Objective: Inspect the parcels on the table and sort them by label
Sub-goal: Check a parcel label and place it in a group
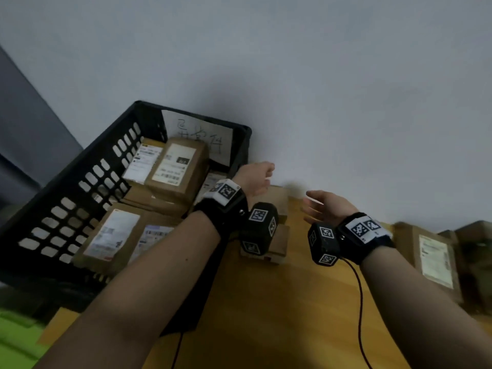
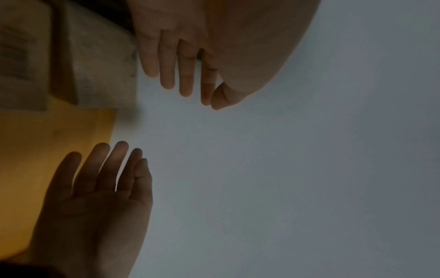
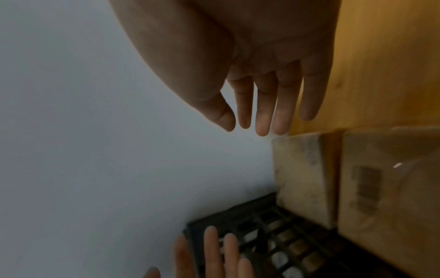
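The pale grey wall [image 1: 292, 62] fills the whole upper half of the head view and stands right behind everything I work on. Below it, the yellow wooden worktop [image 1: 266, 302] takes the lower middle of the frame, bare between my forearms, with a thin cable [image 1: 359, 288] running across it.

At the left of the frame sits the black slotted crate [image 1: 66, 209], its far end against the wall, a handwritten paper sign [image 1: 202, 137] propped inside that end. Brown labelled parcels in the crate [image 1: 175, 169] lie stacked in several layers, white labels up.

Just right of the crate, at the wall, a small stack of parcels [image 1: 279, 243] rests on the worktop under my left wrist. More parcels at the right edge [image 1: 434, 259] lie blurred.

My left hand [image 1: 255, 177] hovers over the crate's near corner, its grip spread, fingers straight and holding nothing. My right hand [image 1: 324, 206] hangs near it above the worktop's far edge, grip likewise spread and empty, palm turned toward the left. Open wall shows between the two.
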